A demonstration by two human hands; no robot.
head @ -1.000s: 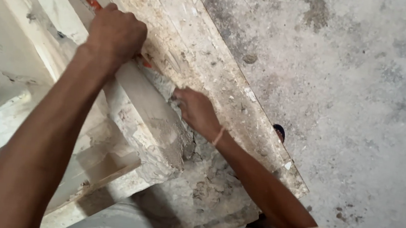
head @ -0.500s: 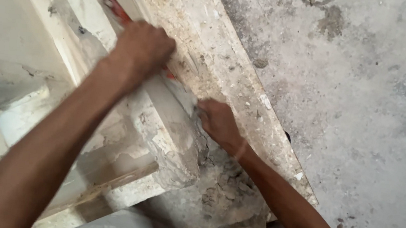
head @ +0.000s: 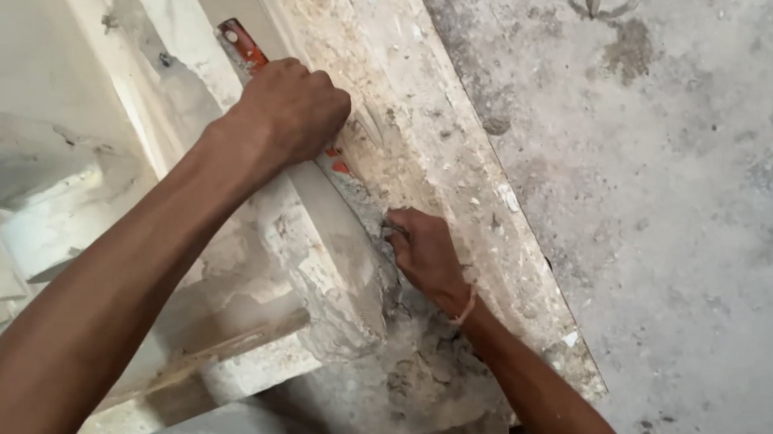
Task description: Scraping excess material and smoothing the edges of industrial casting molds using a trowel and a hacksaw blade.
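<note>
There are two hands, and one tool with a red handle (head: 244, 45). There is one long plaster block (head: 334, 259) and one wide rough slab (head: 436, 107) beside it. Behind them is one grey wall (head: 696, 183) with dark spots.

Half a second ago the left hand was lower and more to the left in the picture. Now it sits a bit higher and more to the right. The red handle has moved the same way with it. The right hand has slid a little to the right and down too. Both hands are on the same things as before.

The left hand (head: 287, 111) is shut tight in a fist around the tool. The red end of the tool pokes out above the fist, and a small red bit shows below it. The tool lies along the line where the plaster block meets the slab.

The right hand (head: 426, 255) has its fingers curled. The fingertips press on the edge of the plaster block, just by the slab. I cannot tell if it pinches anything small. A thin band (head: 468, 302) goes round its wrist.
</note>
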